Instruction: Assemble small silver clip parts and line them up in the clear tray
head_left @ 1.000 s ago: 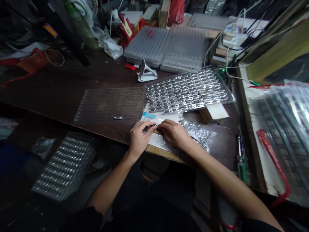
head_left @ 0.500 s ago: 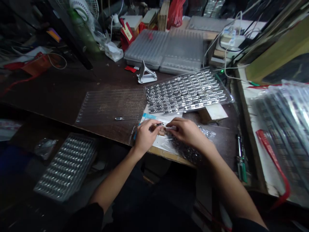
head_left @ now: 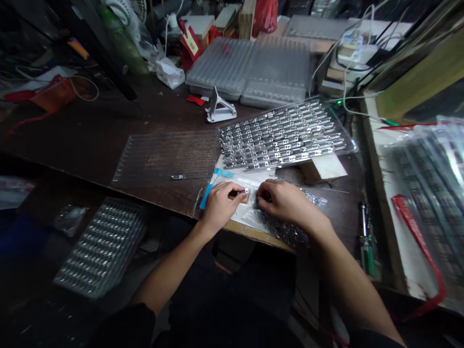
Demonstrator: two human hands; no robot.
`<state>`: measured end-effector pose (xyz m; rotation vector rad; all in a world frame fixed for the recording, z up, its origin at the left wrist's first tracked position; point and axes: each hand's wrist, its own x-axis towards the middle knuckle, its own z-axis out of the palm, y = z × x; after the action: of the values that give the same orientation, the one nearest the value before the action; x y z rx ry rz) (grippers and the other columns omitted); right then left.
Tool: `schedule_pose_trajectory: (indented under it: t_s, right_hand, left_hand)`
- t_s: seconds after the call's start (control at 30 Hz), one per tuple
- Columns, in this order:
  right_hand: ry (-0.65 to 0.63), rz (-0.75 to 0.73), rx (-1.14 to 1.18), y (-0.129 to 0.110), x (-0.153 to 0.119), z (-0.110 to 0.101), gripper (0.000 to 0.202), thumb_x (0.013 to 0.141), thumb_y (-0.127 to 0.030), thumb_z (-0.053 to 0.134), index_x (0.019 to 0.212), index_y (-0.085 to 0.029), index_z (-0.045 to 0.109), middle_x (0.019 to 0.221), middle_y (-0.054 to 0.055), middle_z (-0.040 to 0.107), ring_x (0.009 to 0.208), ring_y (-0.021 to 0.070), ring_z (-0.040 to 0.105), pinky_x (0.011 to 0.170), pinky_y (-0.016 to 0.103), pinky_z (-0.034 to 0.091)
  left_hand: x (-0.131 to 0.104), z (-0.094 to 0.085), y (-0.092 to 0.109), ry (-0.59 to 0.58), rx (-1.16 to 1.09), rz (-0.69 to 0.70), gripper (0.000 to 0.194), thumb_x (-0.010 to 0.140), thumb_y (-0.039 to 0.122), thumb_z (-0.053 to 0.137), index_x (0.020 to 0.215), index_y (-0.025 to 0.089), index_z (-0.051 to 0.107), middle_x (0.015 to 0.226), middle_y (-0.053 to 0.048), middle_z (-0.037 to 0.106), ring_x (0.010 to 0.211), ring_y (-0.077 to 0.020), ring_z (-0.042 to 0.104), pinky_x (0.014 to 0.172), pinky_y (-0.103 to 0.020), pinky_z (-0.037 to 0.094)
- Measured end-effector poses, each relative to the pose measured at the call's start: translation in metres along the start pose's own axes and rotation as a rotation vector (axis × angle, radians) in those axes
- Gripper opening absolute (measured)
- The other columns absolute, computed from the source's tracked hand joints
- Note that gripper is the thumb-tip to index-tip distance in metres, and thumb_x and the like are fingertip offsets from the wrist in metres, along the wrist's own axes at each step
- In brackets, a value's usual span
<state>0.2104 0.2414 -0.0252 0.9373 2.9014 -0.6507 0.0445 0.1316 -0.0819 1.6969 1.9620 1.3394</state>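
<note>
My left hand (head_left: 222, 202) is closed, pinching a small metal connector (head_left: 245, 191) between thumb and fingers, just above a small brown block (head_left: 243, 198). To its right, my right hand (head_left: 282, 200) has its fingers bent together over a clear plastic bag (head_left: 290, 231) of small shiny parts; what they hold, if anything, is hidden. Beyond both hands, a clear tray (head_left: 352, 147) filled with rows of similar metal connectors lies tilted. A lone connector (head_left: 177, 177) sits on an otherwise bare clear ribbed tray (head_left: 145, 159) to the left.
Closed clear plastic trays (head_left: 221, 63) are stacked at the back, behind a white folding stand (head_left: 220, 112). A white-topped block (head_left: 328, 166) props the filled tray. Green-handled tools (head_left: 369, 258) lie at the right. More filled trays (head_left: 101, 246) stand lower left.
My right hand has moved away from the left, rightward onto the bag of parts. My left hand keeps the connector near the same spot. The view has shifted slightly.
</note>
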Motion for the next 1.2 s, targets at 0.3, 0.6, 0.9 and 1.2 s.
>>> schedule_pose_trajectory:
  t_s: [0.3, 0.6, 0.9, 1.2]
  right_hand:
    - [0.174, -0.18, 0.281, 0.006, 0.009, 0.008, 0.02, 0.089, -0.011, 0.054, 0.1, -0.015, 0.071, 0.098, 0.008, 0.072, 0.086, 0.0188, 0.066, 0.078, 0.027, 0.046]
    - [0.183, -0.062, 0.23, 0.004, 0.013, 0.014, 0.016, 0.09, -0.019, 0.057, 0.097, -0.015, 0.072, 0.094, 0.008, 0.073, 0.082, 0.0197, 0.066, 0.075, 0.028, 0.045]
    - [0.177, -0.024, 0.248, 0.002, 0.014, 0.012, 0.017, 0.088, -0.019, 0.057, 0.096, -0.017, 0.071, 0.098, 0.006, 0.073, 0.09, 0.0202, 0.065, 0.081, 0.028, 0.045]
    - [0.189, -0.018, 0.248, 0.003, 0.015, 0.014, 0.017, 0.088, -0.018, 0.057, 0.096, -0.016, 0.072, 0.098, 0.006, 0.073, 0.09, 0.02, 0.066, 0.082, 0.028, 0.045]
  left_hand:
    - [0.0, 0.002, -0.001, -0.005, -0.038, -0.036, 0.008, 0.081, 0.02, 0.075, 0.085, 0.018, 0.069, 0.089, -0.003, 0.073, 0.084, -0.0183, 0.067, 0.076, -0.031, 0.052]
    - [0.0, 0.003, -0.001, 0.007, 0.002, -0.02, 0.008, 0.081, 0.017, 0.075, 0.085, 0.018, 0.068, 0.089, -0.003, 0.073, 0.087, -0.0197, 0.066, 0.079, -0.032, 0.05]
    - [-0.001, 0.001, 0.004, -0.003, 0.005, 0.048, 0.006, 0.084, 0.019, 0.073, 0.087, 0.018, 0.068, 0.088, -0.004, 0.072, 0.088, -0.0198, 0.065, 0.08, -0.033, 0.049]
    - [-0.002, 0.001, 0.002, 0.031, -0.008, 0.01, 0.007, 0.083, 0.018, 0.074, 0.088, 0.018, 0.069, 0.089, -0.004, 0.071, 0.087, -0.0195, 0.065, 0.079, -0.032, 0.049]
